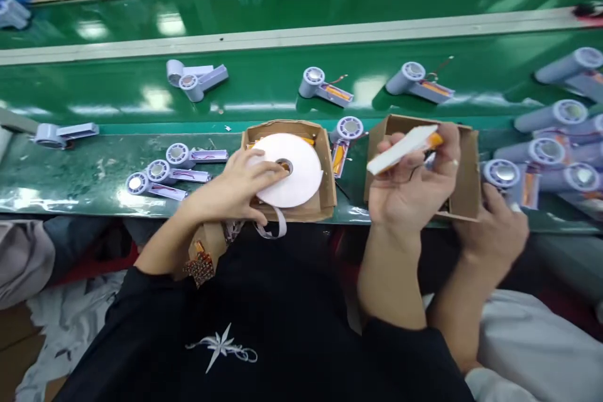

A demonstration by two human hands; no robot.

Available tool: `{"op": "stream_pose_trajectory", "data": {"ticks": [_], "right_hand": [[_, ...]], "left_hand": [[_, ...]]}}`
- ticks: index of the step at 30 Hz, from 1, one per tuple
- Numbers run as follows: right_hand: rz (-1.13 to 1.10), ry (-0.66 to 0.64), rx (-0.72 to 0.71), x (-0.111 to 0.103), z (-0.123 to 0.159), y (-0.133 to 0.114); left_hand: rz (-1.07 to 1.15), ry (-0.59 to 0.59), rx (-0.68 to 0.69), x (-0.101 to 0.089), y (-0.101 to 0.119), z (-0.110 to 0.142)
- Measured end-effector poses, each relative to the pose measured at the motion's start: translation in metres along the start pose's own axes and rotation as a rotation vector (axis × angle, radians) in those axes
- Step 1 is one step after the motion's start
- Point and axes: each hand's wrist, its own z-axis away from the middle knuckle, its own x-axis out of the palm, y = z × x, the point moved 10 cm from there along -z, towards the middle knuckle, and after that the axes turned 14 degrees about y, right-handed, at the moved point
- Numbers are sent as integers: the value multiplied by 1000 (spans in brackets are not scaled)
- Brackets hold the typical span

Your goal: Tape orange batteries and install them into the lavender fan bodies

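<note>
My left hand (230,185) lies over a large roll of white tape (299,169), its fingers stretched toward the hub. Its thumb is beside a loose loop of tape (277,226) at the box's front edge. The roll rests in a cardboard box (327,195), with bits of orange showing beneath. Raised in my right hand (400,198) is an orange battery pack (433,140) with a white strip (400,151) along its face; the fingers are closed around it. Behind that hand stands a second cardboard box (466,166), its contents mostly hidden.
Lilac handheld fan bodies (157,171) lie in groups left and right. One fan body (349,129) sits between the boxes. More fans (313,78) lie on the green belt (264,94). At right, a co-worker's hand (499,226) touches a fan (502,173).
</note>
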Motion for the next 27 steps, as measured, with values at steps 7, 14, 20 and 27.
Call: {"op": "stream_pose_trajectory", "data": {"ticks": [7, 14, 20, 27], "right_hand": [[84, 114, -145, -73, 11, 10], [-41, 392, -355, -110, -2, -9], [95, -2, -620, 24, -93, -54], [527, -434, -479, 142, -173, 11]], "left_hand": [[-389, -83, -400, -37, -162, 75], [-463, -173, -376, -27, -219, 20], [-103, -121, -199, 55, -266, -140], [217, -71, -341, 92, -280, -163]]}}
